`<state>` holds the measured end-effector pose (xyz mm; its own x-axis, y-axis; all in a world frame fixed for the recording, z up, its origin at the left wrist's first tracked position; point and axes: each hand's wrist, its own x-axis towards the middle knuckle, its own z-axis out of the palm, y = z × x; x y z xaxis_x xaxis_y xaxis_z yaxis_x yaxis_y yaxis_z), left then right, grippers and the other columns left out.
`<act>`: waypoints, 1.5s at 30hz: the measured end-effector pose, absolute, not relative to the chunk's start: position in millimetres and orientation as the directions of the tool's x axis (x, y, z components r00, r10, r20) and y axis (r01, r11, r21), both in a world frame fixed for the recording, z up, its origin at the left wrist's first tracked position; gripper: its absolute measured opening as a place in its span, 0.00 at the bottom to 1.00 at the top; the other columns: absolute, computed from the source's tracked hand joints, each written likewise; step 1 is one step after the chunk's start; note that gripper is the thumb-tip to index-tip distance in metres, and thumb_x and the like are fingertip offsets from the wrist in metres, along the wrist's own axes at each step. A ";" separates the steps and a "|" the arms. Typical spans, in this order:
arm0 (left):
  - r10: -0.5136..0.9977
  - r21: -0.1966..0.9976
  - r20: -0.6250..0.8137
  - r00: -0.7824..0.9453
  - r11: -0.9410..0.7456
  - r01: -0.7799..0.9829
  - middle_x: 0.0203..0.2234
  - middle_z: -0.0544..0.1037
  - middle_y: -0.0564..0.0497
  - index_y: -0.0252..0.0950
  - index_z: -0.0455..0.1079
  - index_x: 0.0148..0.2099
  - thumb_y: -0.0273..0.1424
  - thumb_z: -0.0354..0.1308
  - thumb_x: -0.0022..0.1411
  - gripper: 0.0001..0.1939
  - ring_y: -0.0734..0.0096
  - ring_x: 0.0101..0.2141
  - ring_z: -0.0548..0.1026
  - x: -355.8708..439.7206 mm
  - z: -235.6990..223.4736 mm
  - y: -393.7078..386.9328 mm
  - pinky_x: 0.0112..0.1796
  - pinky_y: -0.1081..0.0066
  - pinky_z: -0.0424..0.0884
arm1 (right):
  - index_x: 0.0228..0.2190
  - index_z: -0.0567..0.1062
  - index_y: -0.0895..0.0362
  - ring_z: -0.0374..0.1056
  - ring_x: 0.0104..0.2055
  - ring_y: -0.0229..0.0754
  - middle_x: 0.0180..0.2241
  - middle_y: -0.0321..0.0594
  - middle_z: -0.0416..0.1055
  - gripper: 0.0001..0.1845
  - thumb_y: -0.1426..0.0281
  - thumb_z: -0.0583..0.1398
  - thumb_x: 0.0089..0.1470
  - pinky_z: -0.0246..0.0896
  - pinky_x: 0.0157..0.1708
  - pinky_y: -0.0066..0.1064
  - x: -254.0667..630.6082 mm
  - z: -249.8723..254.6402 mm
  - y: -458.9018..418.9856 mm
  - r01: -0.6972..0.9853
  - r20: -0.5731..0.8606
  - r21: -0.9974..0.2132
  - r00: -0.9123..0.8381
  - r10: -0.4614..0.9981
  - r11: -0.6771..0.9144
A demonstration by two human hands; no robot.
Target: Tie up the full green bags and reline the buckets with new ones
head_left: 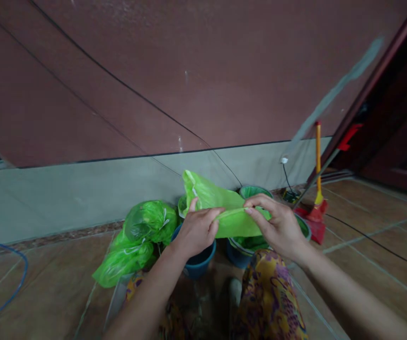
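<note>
Bag (241, 225) of bright green plastic stretches between the two hands, above and a little to the right of the blue bucket (199, 271). Left hand (197, 232) is just over that bucket, its thumb and forefinger closed on the near left part of the plastic, while another finger points up beside the bag's white string (194, 190). Right hand (277, 223), farther to the right of the bucket, pinches the plastic's folded edge between thumb and forefinger; how its other fingers sit is hard to tell. One corner of the bag rises beyond the bucket toward the wall (224, 89). To the left of the bucket, knotted green sacks (146, 223) lie piled together on the tiled floor (366, 217). Just to its right is a lined pail (238, 258) with green plastic inside, and behind it to the right, nearer the wall, a green-lined tub (256, 190) shows its rim. Well to the right of the bucket stands a red dustpan (317, 224) with a yellow handle (318, 163). Far to its left runs a blue hose (23, 271). Patterned trousers (272, 297) cover a knee to the bucket's near right.
</note>
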<state>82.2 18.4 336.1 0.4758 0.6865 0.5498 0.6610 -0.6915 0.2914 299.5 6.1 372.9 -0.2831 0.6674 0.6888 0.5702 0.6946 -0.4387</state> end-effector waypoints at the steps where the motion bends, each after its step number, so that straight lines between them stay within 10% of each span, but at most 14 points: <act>1: 0.692 0.289 0.543 0.476 -0.686 0.667 0.44 0.81 0.52 0.40 0.69 0.53 0.25 0.49 0.65 0.17 0.69 0.43 0.78 80.5 333.8 20.8 0.65 0.50 0.43 | 0.33 0.73 0.55 0.69 0.37 0.39 0.33 0.37 0.73 0.07 0.67 0.57 0.61 0.61 0.38 0.30 308.7 374.0 6.6 0.580 0.691 -0.462 -0.240 0.682 0.671; 17: 0.854 0.234 0.468 0.226 -0.366 0.901 0.39 0.82 0.51 0.41 0.74 0.45 0.24 0.50 0.60 0.15 0.66 0.40 0.79 1.2 295.5 29.2 0.62 0.52 0.53 | 0.29 0.76 0.57 0.65 0.25 0.33 0.26 0.35 0.71 0.15 0.59 0.67 0.45 0.61 0.25 0.24 388.1 383.9 28.7 0.443 0.636 -0.763 0.390 0.665 0.470; 30: 0.838 0.630 0.477 -0.265 -0.116 0.767 0.37 0.80 0.48 0.39 0.76 0.39 0.22 0.54 0.51 0.15 0.62 0.38 0.78 -29.8 269.4 24.7 0.46 0.65 0.71 | 0.27 0.74 0.58 0.63 0.18 0.33 0.20 0.33 0.68 0.10 0.69 0.68 0.41 0.60 0.18 0.25 377.6 376.5 34.4 0.125 0.389 -0.911 0.574 0.721 0.392; 36: 0.864 0.993 0.003 -0.504 0.056 0.102 0.25 0.78 0.52 0.36 0.76 0.33 0.24 0.61 0.45 0.09 0.73 0.21 0.73 -29.7 272.1 23.5 0.28 0.70 0.72 | 0.22 0.73 0.59 0.69 0.25 0.34 0.25 0.36 0.70 0.07 0.75 0.67 0.39 0.69 0.28 0.26 375.6 351.2 55.5 -0.119 0.230 -0.926 0.575 0.786 0.358; 41: 0.880 0.933 -0.156 -0.448 -0.018 -0.359 0.23 0.78 0.51 0.30 0.76 0.29 0.22 0.61 0.43 0.07 0.76 0.21 0.73 -36.0 295.3 22.5 0.28 0.74 0.73 | 0.23 0.72 0.56 0.68 0.28 0.35 0.25 0.32 0.69 0.13 0.71 0.70 0.33 0.68 0.31 0.28 373.9 341.4 65.3 -0.235 0.291 -0.873 0.450 0.844 0.427; 45: 0.905 0.882 -0.066 -0.421 -0.145 -0.449 0.30 0.81 0.47 0.30 0.75 0.26 0.19 0.61 0.42 0.06 0.75 0.28 0.76 -56.9 319.5 13.5 0.32 0.76 0.75 | 0.39 0.77 0.49 0.71 0.37 0.44 0.36 0.39 0.75 0.23 0.69 0.70 0.37 0.69 0.39 0.38 376.6 363.7 44.2 0.081 0.474 -0.879 0.254 0.843 0.470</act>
